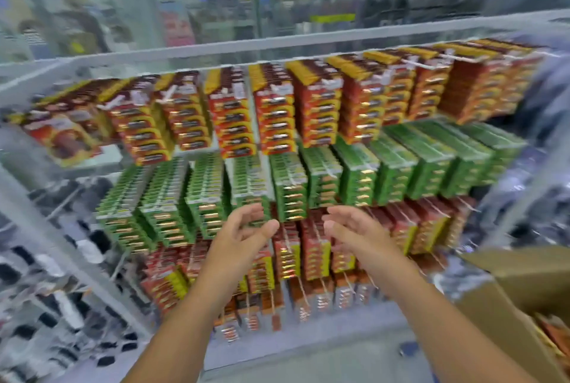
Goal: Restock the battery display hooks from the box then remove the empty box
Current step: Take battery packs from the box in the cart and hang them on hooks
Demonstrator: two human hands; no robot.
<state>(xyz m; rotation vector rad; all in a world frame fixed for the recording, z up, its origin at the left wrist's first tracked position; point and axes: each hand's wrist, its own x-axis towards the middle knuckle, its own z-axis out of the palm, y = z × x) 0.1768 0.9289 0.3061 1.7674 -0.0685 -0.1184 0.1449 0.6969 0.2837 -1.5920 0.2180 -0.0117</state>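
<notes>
Glossy carded battery packs hang in dense red, green and orange rows across the centre of the frame. Before them, the left hand and right hand are raised with fingers loosely spread, holding nothing. The brown corrugated cardboard box sits open at lower right.

The battery packs look like glossy plastic blisters on printed card, catching the light. The box is plain matt brown cardboard, and the rack looks like pale painted metal.
</notes>
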